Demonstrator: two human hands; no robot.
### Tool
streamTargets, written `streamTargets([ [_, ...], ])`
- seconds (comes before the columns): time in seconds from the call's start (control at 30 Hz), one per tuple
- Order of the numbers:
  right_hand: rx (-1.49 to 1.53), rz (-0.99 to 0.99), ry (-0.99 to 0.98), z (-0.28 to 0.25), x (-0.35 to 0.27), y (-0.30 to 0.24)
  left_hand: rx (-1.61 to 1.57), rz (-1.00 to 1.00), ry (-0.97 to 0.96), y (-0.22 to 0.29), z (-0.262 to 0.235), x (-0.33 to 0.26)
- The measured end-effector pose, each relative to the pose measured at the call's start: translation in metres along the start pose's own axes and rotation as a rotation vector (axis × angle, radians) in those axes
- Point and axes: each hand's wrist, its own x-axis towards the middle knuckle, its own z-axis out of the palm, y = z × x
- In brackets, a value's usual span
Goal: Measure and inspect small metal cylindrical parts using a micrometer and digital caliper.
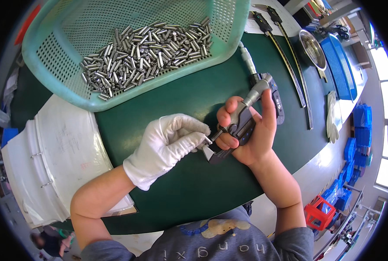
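Gloved fingers pinch one pin, one micrometer

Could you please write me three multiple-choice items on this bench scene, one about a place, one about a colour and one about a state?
1. Where do the loose metal pins lie?
A. in the basket
B. on the binder
C. in the steel bowl

2. What colour is the glove on the left hand?
A. blue
B. white
C. black

3. What is the right hand doing?
A. resting flat
B. gripping the micrometer
C. hanging empty

Answers: 1 A, pins heaped inside the teal mesh; 2 B, the glove is white; 3 B, fingers wrap its frame.
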Motion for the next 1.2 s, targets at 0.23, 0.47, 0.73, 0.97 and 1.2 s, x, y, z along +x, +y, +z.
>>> streamTargets([
  [0.23,-0.036,0.041,0.041,-0.0011,-0.0001,-0.0018,0.143,0.079,0.013,-0.0036,0.0045,-0.0025],
  [0.47,-0.053,0.038,0.046,-0.0007,0.0004,-0.0006,0.207,0.111,0.021,-0.0036,0.0078,-0.0056],
  [0.73,-0.057,0.085,0.030,-0.0003,0.0001,-0.0042,0.265,0.115,0.018,-0.0048,0.0070,-0.0054],
  [0.97,-0.034,0.098,0.032,0.0001,-0.0003,-0.0047,0.242,0.136,0.007,-0.0059,0.0064,-0.0056],
  [1.2,-0.098,0.033,0.064,0.0012,0.0000,-0.0013,0.249,0.144,-0.002,-0.0063,0.0055,-0.0059],
])
